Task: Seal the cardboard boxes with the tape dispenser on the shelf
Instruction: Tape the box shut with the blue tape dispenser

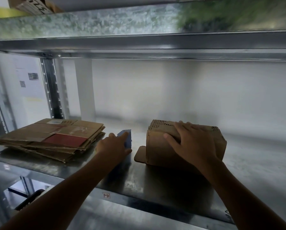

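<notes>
Head view, dim light under the shelving. I see both bare arms reaching forward onto the metal shelf (246,155). The left hand (113,145) sits on the blue tape dispenser (129,141), which stands on the shelf between the two lots of cardboard. The index finger lies along its top edge, the thumb curls round its near right side, and the other fingers are closed over the left of it, so I read this as a grip on the tool; most of the dispenser is hidden under the hand. The right hand (191,141) lies flat on top of the cardboard box (159,146), fingers spread and fairly straight, with the thumb angled toward the box's left edge; it presses down and is not wrapped round anything. The box stands right of the dispenser, near it but apart. Its torn corrugated edge shows along the top left, and one rounded flap (139,154) lies flat on the shelf at its lower left. On the far left of the same shelf is a stack of flattened cartons (51,138), well apart from the box, with a red patch (65,140) on the top sheet. A small label (106,195) is stuck on the shelf's front lip. An upper shelf beam (139,25) crosses overhead, a perforated upright (52,88) stands at the back left, and blurred papers (29,77) hang on the wall beyond.
</notes>
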Available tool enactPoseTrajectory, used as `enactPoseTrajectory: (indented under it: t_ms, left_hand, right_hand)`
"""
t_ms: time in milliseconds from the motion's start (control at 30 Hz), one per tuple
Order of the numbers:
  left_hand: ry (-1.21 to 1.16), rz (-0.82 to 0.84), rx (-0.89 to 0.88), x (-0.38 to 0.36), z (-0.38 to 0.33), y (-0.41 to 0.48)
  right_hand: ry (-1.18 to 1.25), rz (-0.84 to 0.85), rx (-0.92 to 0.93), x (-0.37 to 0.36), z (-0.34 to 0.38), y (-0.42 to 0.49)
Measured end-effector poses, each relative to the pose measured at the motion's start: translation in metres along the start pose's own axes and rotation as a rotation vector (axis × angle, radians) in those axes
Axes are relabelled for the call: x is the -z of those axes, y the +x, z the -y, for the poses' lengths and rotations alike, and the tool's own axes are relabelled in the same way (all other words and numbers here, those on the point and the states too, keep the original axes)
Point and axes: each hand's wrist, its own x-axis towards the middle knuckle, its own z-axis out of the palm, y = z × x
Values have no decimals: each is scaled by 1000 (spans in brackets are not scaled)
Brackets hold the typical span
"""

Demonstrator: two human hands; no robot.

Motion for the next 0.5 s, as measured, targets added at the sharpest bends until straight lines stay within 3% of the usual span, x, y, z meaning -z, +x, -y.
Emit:
enactPoseTrajectory:
  t_ms: [233, 500]
  left_hand:
    - [-4, -65, -94, -11, 16, 19]
    - [-184, -69, -180, -5, 35, 28]
  right_hand:
    - [14, -12, 5, -2, -1, 0]
    - [53, -11, 10, -7, -3, 0]
